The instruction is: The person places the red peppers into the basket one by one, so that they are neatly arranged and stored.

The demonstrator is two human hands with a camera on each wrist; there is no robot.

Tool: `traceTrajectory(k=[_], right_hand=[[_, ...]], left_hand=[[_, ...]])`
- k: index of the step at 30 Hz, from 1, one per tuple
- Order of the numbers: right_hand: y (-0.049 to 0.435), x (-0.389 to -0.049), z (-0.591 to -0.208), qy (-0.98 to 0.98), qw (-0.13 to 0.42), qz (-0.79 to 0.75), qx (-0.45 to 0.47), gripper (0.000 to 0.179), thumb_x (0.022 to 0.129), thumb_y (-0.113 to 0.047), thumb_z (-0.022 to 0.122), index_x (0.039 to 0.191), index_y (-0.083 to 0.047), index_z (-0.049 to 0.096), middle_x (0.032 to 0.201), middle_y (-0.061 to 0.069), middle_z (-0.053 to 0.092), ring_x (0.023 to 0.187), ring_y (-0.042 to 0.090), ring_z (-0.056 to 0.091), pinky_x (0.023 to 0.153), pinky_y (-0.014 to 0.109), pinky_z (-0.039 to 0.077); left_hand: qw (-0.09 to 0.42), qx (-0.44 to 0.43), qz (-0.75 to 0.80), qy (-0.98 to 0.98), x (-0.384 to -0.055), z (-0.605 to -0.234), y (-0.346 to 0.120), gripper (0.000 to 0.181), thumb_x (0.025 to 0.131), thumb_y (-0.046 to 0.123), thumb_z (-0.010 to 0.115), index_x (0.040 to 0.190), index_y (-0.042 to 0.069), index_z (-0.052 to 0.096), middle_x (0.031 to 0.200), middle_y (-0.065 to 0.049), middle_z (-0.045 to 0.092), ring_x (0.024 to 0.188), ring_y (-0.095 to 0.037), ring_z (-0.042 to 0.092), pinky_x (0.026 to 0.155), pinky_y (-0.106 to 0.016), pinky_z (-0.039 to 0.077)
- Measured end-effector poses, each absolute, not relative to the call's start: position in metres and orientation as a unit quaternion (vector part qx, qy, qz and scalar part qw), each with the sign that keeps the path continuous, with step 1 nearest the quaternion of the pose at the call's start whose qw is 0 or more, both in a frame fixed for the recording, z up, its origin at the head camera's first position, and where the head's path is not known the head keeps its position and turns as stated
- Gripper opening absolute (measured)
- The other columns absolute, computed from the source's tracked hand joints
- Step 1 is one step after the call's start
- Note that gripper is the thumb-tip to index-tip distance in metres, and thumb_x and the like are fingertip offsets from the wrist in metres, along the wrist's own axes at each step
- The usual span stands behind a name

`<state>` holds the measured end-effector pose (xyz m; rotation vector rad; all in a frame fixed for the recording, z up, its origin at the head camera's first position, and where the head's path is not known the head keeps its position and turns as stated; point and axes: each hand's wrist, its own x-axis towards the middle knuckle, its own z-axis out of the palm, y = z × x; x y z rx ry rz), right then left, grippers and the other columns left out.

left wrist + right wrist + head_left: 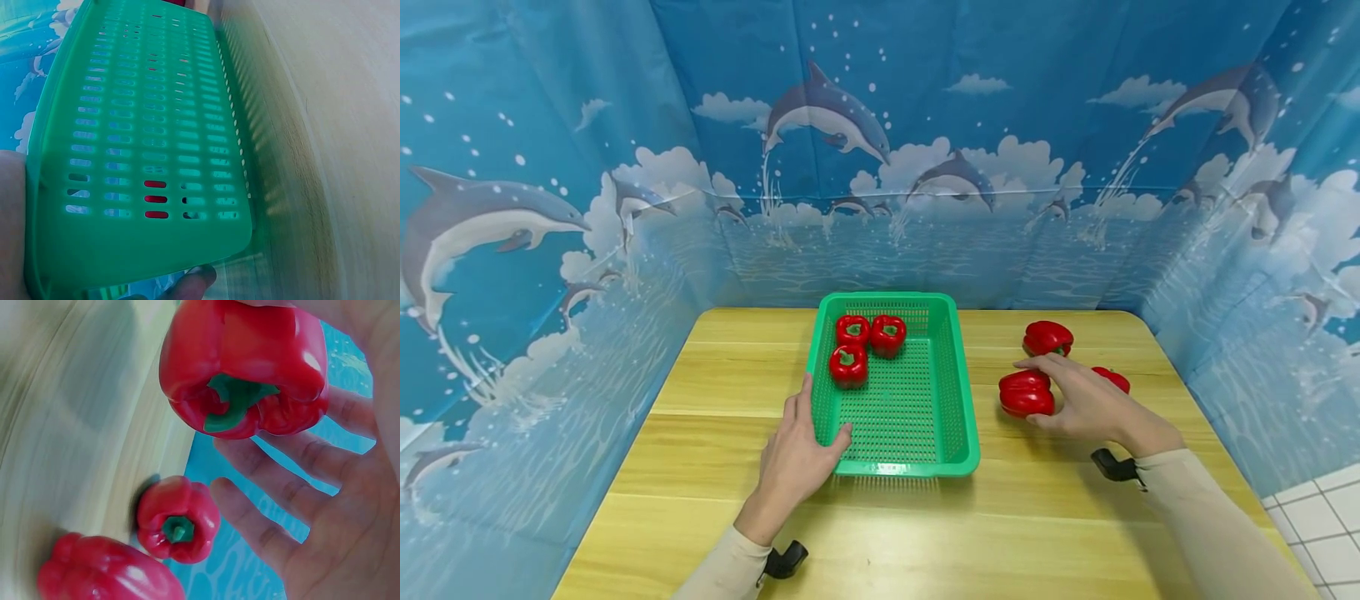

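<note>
My right hand (1086, 400) holds a red bell pepper (1025, 393) lying on its side, fingers over the far side and thumb at the near side. Its green stem shows in the right wrist view, where the same pepper (244, 344) sits between thumb and fingers. My left hand (797, 458) rests at the near left corner of a green plastic basket (967, 417), its fingers extended along the left side and its thumb over the near rim. Up close, the slotted basket wall (150, 250) fills the left wrist view, with a fingertip (199, 278) below it. Inside the basket stand three red bell peppers (848, 367), stems up.
Two more red bell peppers lie on the wooden table (700, 467): one pepper (1047, 337) beyond my right hand, another pepper (1111, 379) partly hidden behind it. A blue dolphin-print curtain (925, 233) hangs along the back and sides of the table.
</note>
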<state>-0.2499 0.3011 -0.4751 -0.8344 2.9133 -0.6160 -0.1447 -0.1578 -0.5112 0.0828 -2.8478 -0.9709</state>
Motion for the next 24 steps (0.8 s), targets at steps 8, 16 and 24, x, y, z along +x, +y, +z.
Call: traceTrajectory(k=[8, 16, 24], right_hand=[[0.294, -0.248, -0.471, 0.938, 0.017, -0.206, -0.277, 0.082, 0.091, -0.026, 0.100, 0.162, -0.009, 0.062, 0.165, 0.024, 0.065, 0.147, 0.049, 0.066, 0.109, 0.068, 0.065], [0.287, -0.247, -0.469, 0.936, 0.008, -0.212, -0.281, 0.082, 0.090, -0.024, 0.100, 0.160, -0.007, 0.061, 0.166, 0.025, 0.064, 0.146, 0.049, 0.067, 0.109, 0.068, 0.066], [0.282, -0.245, -0.466, 0.934, -0.010, -0.211, -0.289, 0.076, 0.090, -0.021, 0.099, 0.156, -0.009, 0.064, 0.158, 0.023, 0.066, 0.140, 0.048, 0.068, 0.105, 0.068, 0.066]], left_hand=[[0.069, 0.027, -0.325, -0.943, -0.144, -0.512, -0.158, 0.112, 0.104, 0.052, 0.079, 0.189, 0.015, 0.016, 0.174, -0.023, 0.053, 0.054, -0.019, 0.047, 0.046, -0.033, 0.040], [0.074, 0.026, -0.325, -0.943, -0.145, -0.513, -0.159, 0.111, 0.104, 0.052, 0.078, 0.189, 0.015, 0.018, 0.172, -0.024, 0.055, 0.054, -0.019, 0.047, 0.046, -0.033, 0.040], [0.068, 0.027, -0.325, -0.943, -0.145, -0.514, -0.159, 0.111, 0.105, 0.053, 0.078, 0.189, 0.016, 0.016, 0.173, -0.022, 0.054, 0.054, -0.019, 0.047, 0.046, -0.033, 0.041]])
